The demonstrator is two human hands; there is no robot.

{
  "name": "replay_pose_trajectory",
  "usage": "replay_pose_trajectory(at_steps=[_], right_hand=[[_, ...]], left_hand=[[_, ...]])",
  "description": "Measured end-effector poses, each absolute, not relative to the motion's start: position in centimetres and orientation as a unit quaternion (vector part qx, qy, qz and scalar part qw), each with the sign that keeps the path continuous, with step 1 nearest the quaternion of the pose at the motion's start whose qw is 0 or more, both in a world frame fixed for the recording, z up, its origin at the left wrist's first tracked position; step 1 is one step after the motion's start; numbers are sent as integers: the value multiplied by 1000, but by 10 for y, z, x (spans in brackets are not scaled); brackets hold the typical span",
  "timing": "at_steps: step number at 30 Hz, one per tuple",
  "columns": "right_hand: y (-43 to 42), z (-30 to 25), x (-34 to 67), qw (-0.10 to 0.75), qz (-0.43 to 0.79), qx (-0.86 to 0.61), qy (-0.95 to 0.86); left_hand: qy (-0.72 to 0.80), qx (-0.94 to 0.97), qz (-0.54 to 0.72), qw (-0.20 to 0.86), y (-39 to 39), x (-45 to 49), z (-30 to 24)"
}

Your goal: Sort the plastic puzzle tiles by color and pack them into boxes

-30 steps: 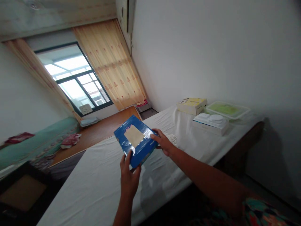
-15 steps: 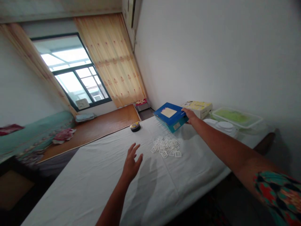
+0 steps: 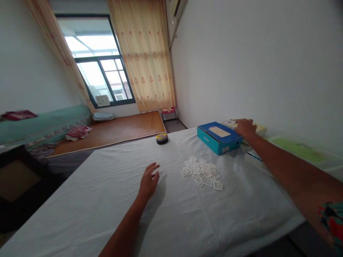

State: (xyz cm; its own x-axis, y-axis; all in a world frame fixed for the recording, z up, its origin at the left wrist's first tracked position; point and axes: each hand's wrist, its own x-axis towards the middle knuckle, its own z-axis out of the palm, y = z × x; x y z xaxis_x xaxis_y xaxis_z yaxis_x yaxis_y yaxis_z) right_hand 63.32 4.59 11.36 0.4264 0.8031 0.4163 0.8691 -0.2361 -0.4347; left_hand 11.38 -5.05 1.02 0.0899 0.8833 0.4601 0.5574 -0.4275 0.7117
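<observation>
My left hand (image 3: pixel 149 181) is held low over the white cloth, fingers loosely stretched and nothing in them. To its right lies a loose pile of small white square pieces (image 3: pixel 201 171). A blue cardboard box (image 3: pixel 219 138) with a pale label on its lid rests behind the pile. My right hand (image 3: pixel 245 127) is off that box, just past its right side. It hangs over a yellow and white box (image 3: pixel 261 130), with its fingers slightly bent; whether they touch this box I cannot tell.
A round black and yellow tin (image 3: pixel 162 139) stands near the far edge of the table (image 3: pixel 102 192). Along the wall, a clear plastic container with green contents (image 3: pixel 297 148) sits partly behind my right forearm. Beyond the table is a low brown bed (image 3: pixel 128 125).
My right hand has let go of the blue box and moved right to the yellow and white box. The blue box, tilted before, now lies flat. My view has turned slightly.
</observation>
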Motion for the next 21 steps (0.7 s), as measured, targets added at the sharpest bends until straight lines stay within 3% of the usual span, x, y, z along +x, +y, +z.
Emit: replay_pose_trajectory(at_steps=[6, 9, 15, 19, 21], right_hand=[[66, 88, 551, 14, -104, -628, -771], [81, 86, 536, -37, -75, -672, -735], [138, 106, 447, 18, -91, -622, -778], [167, 101, 347, 182, 89, -583, -787], [177, 94, 309, 223, 137, -588, -765]], left_hand=[[459, 773, 432, 64, -59, 111, -4], [457, 776, 431, 55, -64, 113, -3], [451, 770, 446, 66, -67, 123, 0], [446, 773, 446, 76, -70, 122, 4], [452, 767, 449, 73, -71, 120, 5]])
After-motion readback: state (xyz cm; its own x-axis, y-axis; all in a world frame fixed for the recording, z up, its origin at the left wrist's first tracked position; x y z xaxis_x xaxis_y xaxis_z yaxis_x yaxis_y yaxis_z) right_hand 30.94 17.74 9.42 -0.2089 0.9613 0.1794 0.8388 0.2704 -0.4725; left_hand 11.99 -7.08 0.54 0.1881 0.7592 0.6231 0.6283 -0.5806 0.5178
